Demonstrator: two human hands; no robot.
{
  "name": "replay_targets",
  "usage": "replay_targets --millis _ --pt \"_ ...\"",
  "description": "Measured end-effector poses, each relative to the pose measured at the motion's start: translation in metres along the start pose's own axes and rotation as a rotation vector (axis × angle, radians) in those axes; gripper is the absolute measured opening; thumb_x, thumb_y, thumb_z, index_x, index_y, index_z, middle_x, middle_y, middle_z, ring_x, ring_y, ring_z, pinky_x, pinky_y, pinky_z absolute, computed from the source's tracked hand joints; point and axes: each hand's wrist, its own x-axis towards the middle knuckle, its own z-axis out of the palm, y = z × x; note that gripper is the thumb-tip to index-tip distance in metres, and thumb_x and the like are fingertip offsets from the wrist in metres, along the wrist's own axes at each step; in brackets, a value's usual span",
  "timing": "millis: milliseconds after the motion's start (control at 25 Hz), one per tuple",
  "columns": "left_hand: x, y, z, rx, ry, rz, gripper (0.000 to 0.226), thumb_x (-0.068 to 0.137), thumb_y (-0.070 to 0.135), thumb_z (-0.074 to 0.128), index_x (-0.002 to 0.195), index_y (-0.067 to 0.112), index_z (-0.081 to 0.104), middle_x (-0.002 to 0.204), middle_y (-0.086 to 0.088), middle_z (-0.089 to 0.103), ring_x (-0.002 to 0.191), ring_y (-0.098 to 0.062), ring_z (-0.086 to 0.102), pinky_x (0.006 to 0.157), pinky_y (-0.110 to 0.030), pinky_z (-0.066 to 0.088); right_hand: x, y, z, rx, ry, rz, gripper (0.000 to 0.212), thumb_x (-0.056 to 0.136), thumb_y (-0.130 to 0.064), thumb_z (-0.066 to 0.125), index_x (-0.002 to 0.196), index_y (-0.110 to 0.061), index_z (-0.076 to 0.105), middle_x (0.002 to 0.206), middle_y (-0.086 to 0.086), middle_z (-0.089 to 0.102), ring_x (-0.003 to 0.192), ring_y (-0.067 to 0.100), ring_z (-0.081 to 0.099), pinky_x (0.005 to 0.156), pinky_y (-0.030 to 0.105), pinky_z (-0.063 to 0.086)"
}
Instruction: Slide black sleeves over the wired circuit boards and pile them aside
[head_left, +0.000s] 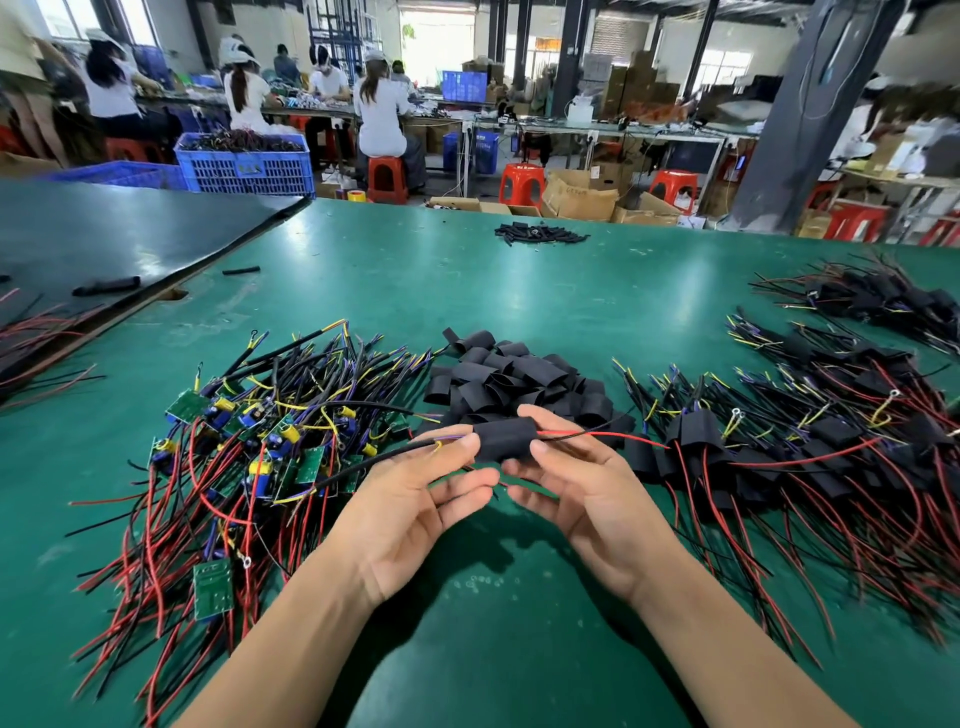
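Note:
Both hands hold one black sleeve (505, 438) above the green table (519, 291); red and black wires run out of its right end, black, yellow and purple wires out of its left. My left hand (415, 499) pinches the sleeve's left end and the wires there. My right hand (576, 483) grips the right end, thumb on the near side. The board inside is hidden. A heap of bare green circuit boards (260, 441) with wires lies to the left. Loose black sleeves (514, 379) are piled just behind the hands. Sleeved boards (810, 447) lie in a pile at the right.
More sleeved bundles (872, 301) lie at the far right. A small heap of black tubing (540, 233) sits near the table's far edge. A dark mat (104, 239) covers the left corner. Blue crates (244, 161), red stools and seated workers are beyond the table.

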Motion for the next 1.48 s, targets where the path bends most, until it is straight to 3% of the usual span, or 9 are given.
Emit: replay_targets --millis 200,360,520,640,800,960,1200,1360,1480 --pt "-0.003 -0.001 0.0 0.126 -0.161 0.125 0.027 0.063 -0.004 0.083 0.087 0.009 0.078 0.078 -0.014 0.07 0.07 -0.023 0.071 0.066 -0.026 0.058 -0.001 -0.007 0.002 -0.087 0.016 0.349 0.046 0.083 -0.053 0.065 0.093 -0.008 0.07 0.072 0.006 0.064 0.05 0.013 0.052 0.044 0.022 0.045" --pt "0.0 0.004 -0.005 0.086 -0.214 0.11 0.03 0.07 0.004 0.073 0.098 0.011 0.078 0.069 -0.006 0.062 0.061 -0.013 0.059 0.057 -0.021 0.049 -0.008 -0.018 0.0 0.105 -0.15 0.526 0.03 0.074 -0.028 0.072 0.084 0.0 0.074 0.073 0.007 0.064 0.047 0.01 0.051 0.042 0.019 0.046" --pt "-0.001 0.002 -0.006 0.142 -0.249 0.056 0.044 0.063 0.016 0.09 0.105 0.016 0.076 0.08 -0.002 0.067 0.064 -0.011 0.061 0.058 -0.021 0.049 -0.01 -0.022 -0.003 0.263 -0.256 0.391 0.024 0.065 -0.017 0.086 0.075 -0.005 0.069 0.069 0.003 0.058 0.047 0.009 0.046 0.041 0.02 0.042" --pt "0.0 -0.007 0.0 0.315 -0.103 0.072 0.03 0.071 0.006 0.081 0.1 0.01 0.074 0.084 -0.008 0.07 0.059 -0.013 0.06 0.053 -0.02 0.048 -0.01 -0.03 -0.006 0.42 -0.317 0.222 0.022 0.075 -0.019 0.08 0.075 -0.007 0.062 0.067 0.0 0.051 0.051 0.009 0.042 0.045 0.02 0.037" --pt "0.003 -0.008 -0.001 0.244 0.039 0.057 0.017 0.077 -0.001 0.072 0.093 0.003 0.072 0.079 -0.013 0.069 0.053 -0.017 0.058 0.048 -0.023 0.05 -0.009 -0.035 -0.005 0.59 -0.063 0.042 0.013 0.08 -0.021 0.067 0.084 -0.009 0.062 0.078 0.001 0.061 0.052 0.01 0.048 0.048 0.02 0.044" --pt "0.004 -0.007 -0.004 0.239 0.07 0.052 0.012 0.089 0.001 0.066 0.1 0.0 0.069 0.081 -0.012 0.07 0.055 -0.018 0.057 0.051 -0.024 0.049 -0.01 -0.029 0.005 0.527 -0.027 0.02 0.018 0.081 -0.02 0.065 0.079 -0.007 0.078 0.092 -0.003 0.072 0.053 0.006 0.053 0.052 0.018 0.048" --pt "0.007 -0.008 -0.005 0.244 0.069 0.046 0.012 0.091 0.002 0.064 0.102 -0.001 0.069 0.081 -0.012 0.07 0.055 -0.017 0.057 0.051 -0.023 0.05 -0.002 -0.029 -0.008 0.587 0.331 -0.122 0.04 0.088 -0.025 0.065 0.126 -0.013 0.063 0.081 -0.011 0.074 0.051 0.001 0.059 0.047 0.015 0.046" --pt "0.008 -0.011 -0.005 0.276 0.059 0.056 0.008 0.092 0.002 0.063 0.097 0.0 0.069 0.079 -0.012 0.069 0.054 -0.018 0.057 0.052 -0.023 0.051 -0.001 -0.017 -0.018 0.593 0.519 -0.076 0.038 0.097 -0.052 0.052 0.102 -0.014 0.056 0.104 0.004 0.078 0.053 0.011 0.066 0.049 0.018 0.05" --pt "0.009 -0.013 -0.006 0.361 0.057 0.077 0.007 0.092 0.001 0.064 0.096 0.001 0.07 0.08 -0.013 0.07 0.051 -0.017 0.055 0.048 -0.022 0.047 0.002 -0.011 -0.019 0.603 0.472 -0.016 0.049 0.101 -0.054 0.04 0.113 -0.011 0.059 0.111 0.006 0.076 0.059 0.013 0.07 0.055 0.023 0.05"
